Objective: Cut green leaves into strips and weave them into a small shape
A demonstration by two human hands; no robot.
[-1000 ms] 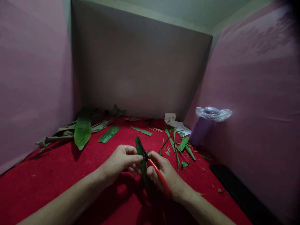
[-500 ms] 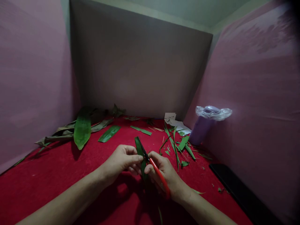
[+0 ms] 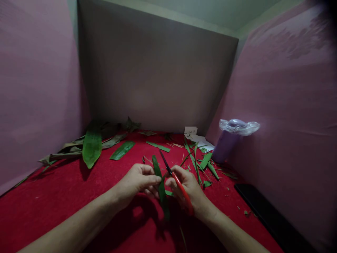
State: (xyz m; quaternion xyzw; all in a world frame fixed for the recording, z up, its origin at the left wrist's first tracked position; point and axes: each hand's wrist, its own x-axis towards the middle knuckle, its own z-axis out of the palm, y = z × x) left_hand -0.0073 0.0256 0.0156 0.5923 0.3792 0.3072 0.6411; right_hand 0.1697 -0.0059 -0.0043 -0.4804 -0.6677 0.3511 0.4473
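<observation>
Between the thumb and fingers of my left hand is a narrow green leaf strip, held upright and slightly tilted. My right hand is closed around the red handles of a pair of scissors. Their dark blades point up and to the left, just right of the strip and apart from its upper end. Below the right hand's fingers a small bit of green leaf shows; I cannot tell whether it is touched.
Red cloth covers the surface. A broad leaf lies on dried leaves at left; a cut leaf piece is nearby. Leaf scraps, white paper, a purple container and a black flat object are at right.
The scissors have moved off the leaf strip to the right, and their blades now stand clear of it. The left hand has barely moved and still holds the strip.
</observation>
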